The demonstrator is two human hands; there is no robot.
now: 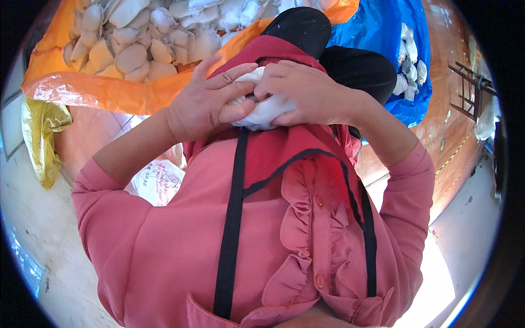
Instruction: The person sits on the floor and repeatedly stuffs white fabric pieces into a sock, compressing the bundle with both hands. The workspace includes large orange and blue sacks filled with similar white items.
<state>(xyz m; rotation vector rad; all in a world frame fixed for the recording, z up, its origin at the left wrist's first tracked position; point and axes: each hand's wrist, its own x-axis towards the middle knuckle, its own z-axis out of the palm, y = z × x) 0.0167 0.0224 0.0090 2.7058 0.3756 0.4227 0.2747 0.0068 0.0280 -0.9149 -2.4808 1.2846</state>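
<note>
1. Holding a soft white rounded bundle (269, 113) from both sides, the two bare hands meet right over the lap!
2. Here's the left hand (205, 103), its fingers loosely fanned, thumb and tips grasping the bundle's left side.
3. Over to the right hand (309, 94): fingers bent tightly, knuckles up, clasping the top and right side; their tips are hidden.
4. And that bundle, smooth and pliable, bulges in folds between the palms, above a red cloth apron (268, 156) edged in black.
5. Look at the pink ruffled shirt (180, 246), crossed by flat black straps (229, 240).
6. Up ahead, a glossy, crinkled orange plastic sheet (82, 87) carries a heap of pale, rounded, cushiony pieces (131, 57).
7. Out right, smaller white and grey lumps (410, 57) sit on shiny blue plastic sheeting (366, 27); far left, a rumpled yellow plastic bag (38, 145).
</note>
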